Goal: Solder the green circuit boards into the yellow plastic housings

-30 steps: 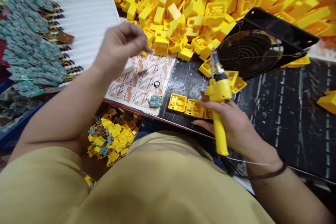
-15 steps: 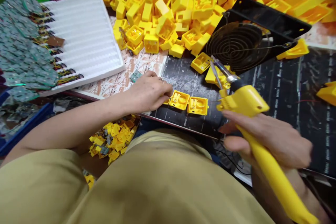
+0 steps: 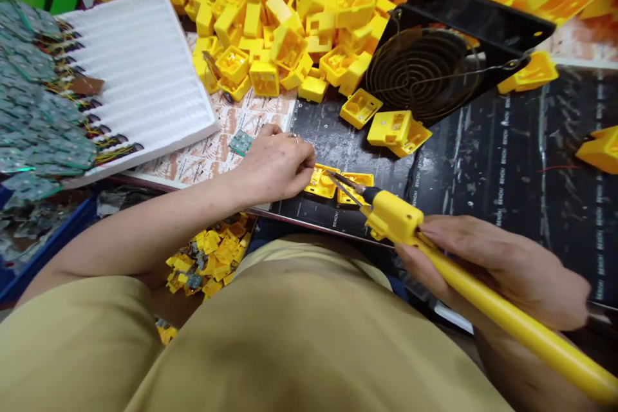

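Observation:
My right hand is wrapped round the handle of a yellow soldering iron with a thin feed tube beside its tip. Its tip points left and reaches over the left one of two open yellow plastic cases; whether it touches anything inside is too small to tell. The right case is partly covered by the iron. At the left case's left edge, my left hand is closed, thumb and fingers pinched together. What sits between those fingertips is hidden. A small green circuit board lies just behind my left wrist.
A large heap of yellow cases fills the back. A black fan leans at the back right, with loose cases before it. Wired circuit boards lie on a white foam tray at left. Below the bench edge is a pile of yellow parts.
My right hand has brought the soldering iron left and down, from near the fan to over the two cases. My left hand stays pinched by the left case. The view has shifted slightly.

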Demonstrator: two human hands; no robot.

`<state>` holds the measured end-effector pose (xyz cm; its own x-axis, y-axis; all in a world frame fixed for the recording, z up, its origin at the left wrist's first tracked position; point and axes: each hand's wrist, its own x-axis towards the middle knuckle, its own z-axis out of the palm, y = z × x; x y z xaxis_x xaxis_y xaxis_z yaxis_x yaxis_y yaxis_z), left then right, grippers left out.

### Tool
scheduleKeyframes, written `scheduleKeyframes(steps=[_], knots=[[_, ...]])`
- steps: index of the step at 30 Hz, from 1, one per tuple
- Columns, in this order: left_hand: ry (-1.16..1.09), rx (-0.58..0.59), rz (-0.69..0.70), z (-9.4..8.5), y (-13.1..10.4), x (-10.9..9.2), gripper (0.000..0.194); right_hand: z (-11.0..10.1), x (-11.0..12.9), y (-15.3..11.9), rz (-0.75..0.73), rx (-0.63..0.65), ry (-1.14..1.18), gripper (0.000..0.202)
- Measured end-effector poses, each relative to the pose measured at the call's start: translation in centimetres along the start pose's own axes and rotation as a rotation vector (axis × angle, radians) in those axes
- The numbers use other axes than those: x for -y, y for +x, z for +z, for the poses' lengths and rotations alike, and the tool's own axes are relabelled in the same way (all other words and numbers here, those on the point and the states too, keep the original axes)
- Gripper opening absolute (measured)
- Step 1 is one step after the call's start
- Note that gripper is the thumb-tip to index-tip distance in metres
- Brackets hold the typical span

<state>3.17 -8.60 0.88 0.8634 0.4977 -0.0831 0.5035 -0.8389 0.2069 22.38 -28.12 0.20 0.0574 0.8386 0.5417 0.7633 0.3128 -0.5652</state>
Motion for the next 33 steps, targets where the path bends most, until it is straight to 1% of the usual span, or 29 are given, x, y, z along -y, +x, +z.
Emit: scheduleKeyframes(steps=[2,3,5,6,7,10,13,15,17,21,24,26,27,29,31,33], knots=[[0.028,0.003,0.01,0.0,0.0,0.0,0.022,0.2,0.3,0.8,-0.079,0.055,-0.012,0.01],[0.042,0.004,0.016,0.0,0.0,0.0,0.022,0.2,0.3,1.1,-0.103,0.078,-0.049,0.01],[0.067,0.0,0.029,0.0,0.1,-0.1,0.023,0.2,0.2,1.6,-0.157,0.141,-0.124,0.022],[0.079,-0.006,0.038,0.1,0.2,-0.1,0.023,0.3,0.1,1.8,-0.188,0.164,-0.148,0.024],[0.09,-0.013,0.049,0.1,0.2,-0.1,0.024,0.3,0.1,1.9,-0.212,0.178,-0.162,0.022],[0.117,-0.027,0.072,0.2,0.3,-0.1,0.024,0.2,0.0,1.9,-0.26,0.163,-0.156,0.012],[0.135,-0.025,0.078,0.2,0.4,-0.1,0.025,-0.6,0.1,1.6,-0.222,0.194,-0.155,0.009],[0.145,-0.02,0.081,0.2,0.4,-0.1,0.025,-1.2,0.2,1.3,-0.139,0.202,-0.177,0.016],[0.155,-0.018,0.085,0.2,0.4,-0.1,0.026,-1.5,0.2,1.1,-0.091,0.208,-0.18,0.022],[0.158,-0.036,0.102,0.2,0.4,-0.1,0.027,-0.9,0.1,1.4,-0.131,0.236,-0.133,0.017],[0.156,-0.035,0.107,0.1,0.3,-0.1,0.027,-0.1,-0.2,2.0,-0.211,0.187,-0.113,0.012],[0.16,-0.033,0.102,0.1,0.4,-0.1,0.027,0.0,-0.3,2.2,-0.269,0.159,-0.098,0.014],[0.163,-0.033,0.101,0.1,0.4,0.0,0.027,-0.2,-0.3,2.2,-0.276,0.159,-0.094,0.015],[0.167,-0.032,0.106,0.1,0.4,0.0,0.027,-0.7,-0.2,2.2,-0.23,0.172,-0.104,0.013],[0.169,-0.033,0.115,0.2,0.4,0.0,0.027,-1.3,0.0,2.0,-0.146,0.197,-0.123,0.021],[0.169,-0.042,0.121,0.2,0.5,0.1,0.026,-1.6,0.0,1.9,-0.107,0.217,-0.13,0.025]])
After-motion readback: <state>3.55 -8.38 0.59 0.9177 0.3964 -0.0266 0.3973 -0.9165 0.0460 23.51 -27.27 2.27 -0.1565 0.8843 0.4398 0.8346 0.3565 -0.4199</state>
